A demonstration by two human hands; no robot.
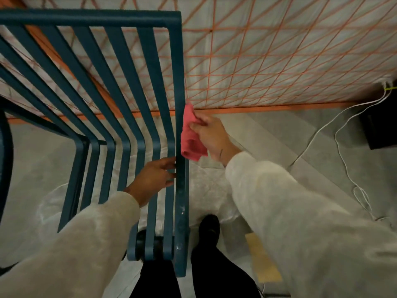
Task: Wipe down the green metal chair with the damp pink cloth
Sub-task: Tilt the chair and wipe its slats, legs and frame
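Both hands are at the green metal chair (86, 18): my right hand (214, 136) pinches the bunched pink cloth (190, 138) against its side bar (180, 82) to rub it; my left hand (153, 179), fingers almost straight, rests on the slats (137, 117), probably to steady it.

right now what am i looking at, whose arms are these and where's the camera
There is no machine here: a person wears one camera on the head, so the single picture looks down along their own arms. The barred thing is the green metal chair, seen from above. The right hand pinches the pink cloth against the chair's side rail. The left hand rests straight fingers on the chair, likely steadying it. Below are the grey floor, a black shoe and a white cable. Behind is a white panel crossed with orange lines.
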